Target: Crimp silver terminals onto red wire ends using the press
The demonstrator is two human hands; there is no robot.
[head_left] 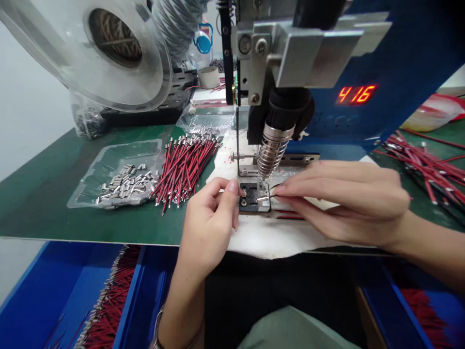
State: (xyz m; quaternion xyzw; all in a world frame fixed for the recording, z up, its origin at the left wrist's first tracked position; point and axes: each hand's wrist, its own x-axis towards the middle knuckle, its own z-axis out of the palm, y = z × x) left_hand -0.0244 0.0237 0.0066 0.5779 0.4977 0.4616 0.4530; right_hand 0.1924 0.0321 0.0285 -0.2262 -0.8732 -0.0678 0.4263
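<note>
A red lit display point(356, 94) on the blue machine housing point(410, 63) reads 416.

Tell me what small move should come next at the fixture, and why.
Probably slide the metal sleeve slightly further left into the black fixture. The right hand pinches it at the fingertips, its end only just over the fixture below the ribbed nozzle. The left hand rests thumb and finger at the fixture's left edge, seemingly placed to steady it.

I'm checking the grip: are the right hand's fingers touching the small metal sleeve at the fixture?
Touching. Head view: fingers of the right hand pinch the metal sleeve, no gap visible.
</note>
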